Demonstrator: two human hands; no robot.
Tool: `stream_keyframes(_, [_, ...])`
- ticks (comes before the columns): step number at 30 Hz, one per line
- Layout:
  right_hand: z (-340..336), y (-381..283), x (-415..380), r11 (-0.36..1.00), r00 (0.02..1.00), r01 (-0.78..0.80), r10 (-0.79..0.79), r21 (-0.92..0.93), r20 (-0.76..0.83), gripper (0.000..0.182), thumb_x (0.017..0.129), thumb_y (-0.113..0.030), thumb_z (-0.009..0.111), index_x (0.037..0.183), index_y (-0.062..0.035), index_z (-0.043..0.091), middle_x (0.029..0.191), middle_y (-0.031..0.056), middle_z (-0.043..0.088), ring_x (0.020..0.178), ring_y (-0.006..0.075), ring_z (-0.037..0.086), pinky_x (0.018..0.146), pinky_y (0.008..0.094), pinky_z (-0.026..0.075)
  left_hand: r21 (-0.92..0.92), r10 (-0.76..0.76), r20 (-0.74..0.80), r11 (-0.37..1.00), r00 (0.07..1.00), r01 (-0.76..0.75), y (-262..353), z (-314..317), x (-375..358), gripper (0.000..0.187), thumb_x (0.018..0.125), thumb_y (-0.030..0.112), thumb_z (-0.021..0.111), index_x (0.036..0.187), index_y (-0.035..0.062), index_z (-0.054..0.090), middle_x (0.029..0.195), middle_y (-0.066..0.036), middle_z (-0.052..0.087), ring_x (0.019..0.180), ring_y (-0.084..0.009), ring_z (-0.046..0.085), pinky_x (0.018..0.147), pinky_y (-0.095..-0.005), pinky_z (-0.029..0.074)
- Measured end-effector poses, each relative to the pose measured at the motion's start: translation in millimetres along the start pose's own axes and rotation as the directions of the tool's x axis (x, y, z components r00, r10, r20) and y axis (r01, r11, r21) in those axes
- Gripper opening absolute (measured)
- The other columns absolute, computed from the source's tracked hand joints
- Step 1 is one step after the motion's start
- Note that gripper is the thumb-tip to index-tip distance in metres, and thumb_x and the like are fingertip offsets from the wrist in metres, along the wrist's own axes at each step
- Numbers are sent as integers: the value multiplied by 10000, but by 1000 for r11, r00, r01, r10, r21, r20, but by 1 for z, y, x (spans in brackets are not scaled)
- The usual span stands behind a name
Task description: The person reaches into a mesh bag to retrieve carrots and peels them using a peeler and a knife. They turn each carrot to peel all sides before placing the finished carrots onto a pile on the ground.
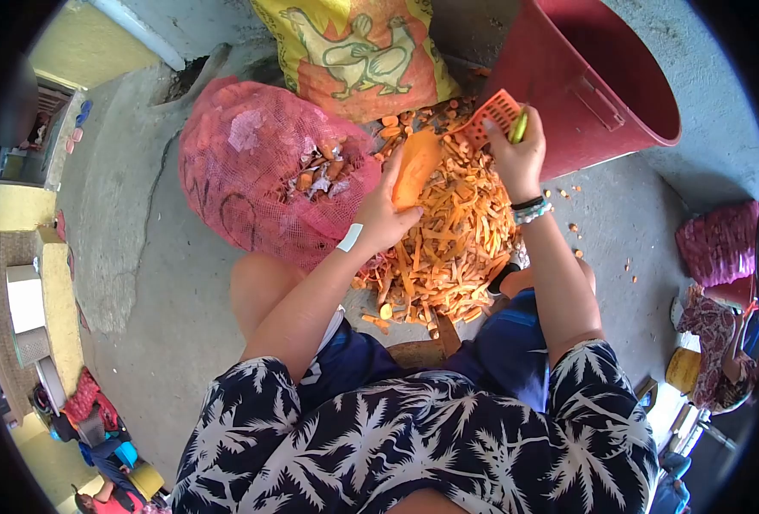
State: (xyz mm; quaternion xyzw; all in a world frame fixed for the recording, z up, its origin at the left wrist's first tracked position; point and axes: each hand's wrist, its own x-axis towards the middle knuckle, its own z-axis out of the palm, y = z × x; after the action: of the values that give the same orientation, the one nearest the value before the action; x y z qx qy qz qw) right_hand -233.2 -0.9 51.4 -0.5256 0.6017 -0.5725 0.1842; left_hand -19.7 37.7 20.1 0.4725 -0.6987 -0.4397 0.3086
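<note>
My left hand (385,218) is closed around a large, smooth orange carrot (419,161), which tilts up and away over a heap of orange peelings (448,231). To its right, my right hand (519,161) grips a yellow-green handled tool (518,126); its working end is hidden. An orange slotted plastic piece (494,116) overlaps the thumb side of that hand, close to the bucket. A pink mesh sack (251,171) of carrots lies left of my left hand, its side torn open.
A tall dark-red bucket (559,86) stands at the back right against the wall. Behind the heap is a yellow-and-orange sack (354,51) with printed chickens. A purple mesh sack (718,244) lies at far right, near a person in patterned clothing (714,343). Orange scraps dot the concrete floor.
</note>
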Motion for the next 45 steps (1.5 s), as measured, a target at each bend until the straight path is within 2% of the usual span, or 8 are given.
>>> stream_keyframes(9, [-15, 21, 26, 800, 937, -273, 346, 534, -40, 173, 778, -22, 630, 904, -36, 513, 727, 6, 564, 491, 52, 467, 418, 192, 370, 179, 124, 31, 976, 992, -127, 0, -7, 6, 730, 700, 41, 610, 1349, 69, 278, 1240, -221, 458, 1112, -319, 498, 928, -322, 384])
stream_keyframes(15, [-31, -4, 17, 983, 916, -58, 122, -176, 381, 139, 746, -23, 614, 872, -38, 555, 668, 147, 616, 668, 224, 640, 551, 347, 483, -219, -185, -187, 965, 965, 143, -28, 6, 17, 694, 716, 44, 624, 1332, 88, 307, 997, -148, 569, 851, -225, 578, 724, -313, 471])
stream_keyframes(20, [-52, 20, 38, 941, 997, 83, -76, -329, 33, 211, 688, -36, 664, 873, -43, 562, 743, 138, 615, 702, 271, 620, 620, 377, 467, -607, -528, 132, 626, 839, 489, -21, -11, 35, 598, 745, 24, 601, 1286, 101, 358, 1000, -43, 526, 774, -117, 543, 619, -240, 466])
stream_keyframes(31, [-77, 28, 52, 897, 932, -273, 336, 348, -135, 126, 781, -21, 613, 879, -47, 540, 731, -18, 563, 527, 41, 470, 444, 182, 362, -591, 653, 126, 654, 747, -472, 210, -85, 157, 967, 780, 475, 610, 1379, -18, 32, 1392, -298, 137, 1292, -336, 237, 1049, -390, 257])
stream_keyframes(35, [-65, 26, 50, 874, 929, -320, 365, 365, -59, 128, 789, -41, 617, 888, -48, 537, 726, -17, 559, 520, 43, 460, 448, 177, 361, 337, 350, 76, 872, 934, -354, 31, -86, 175, 501, 876, 395, 488, 1219, 30, 471, 1186, -144, 530, 1067, -260, 530, 927, -361, 417])
stream_keyframes(37, [-55, 28, 50, 871, 931, -325, 362, 367, -34, 130, 790, -43, 616, 892, -48, 537, 728, -15, 561, 521, 43, 461, 449, 177, 362, 447, -449, 287, 844, 846, 296, -85, -75, 142, 635, 872, 486, 402, 1284, 3, 384, 1304, -236, 394, 1224, -314, 390, 1017, -378, 306])
stream_keyframes(41, [-41, 29, 51, 870, 931, -340, 365, 357, -1, 178, 787, -53, 625, 941, -39, 538, 726, -20, 560, 538, 33, 452, 466, 183, 361, 968, -647, 107, 240, 755, 68, -228, -7, -17, 772, 806, 562, 393, 1366, 47, 262, 1406, -210, 239, 1309, -324, 230, 1071, -469, 121])
stream_keyframes(45, [-34, 34, 50, 866, 936, -341, 347, 366, 53, 184, 793, -40, 608, 964, -37, 538, 755, -17, 572, 559, 34, 474, 483, 179, 375, 901, -786, 420, 423, 453, -102, -211, 26, -50, 672, 832, 546, 353, 1187, -3, 509, 1230, -217, 477, 1161, -303, 451, 1034, -457, 214])
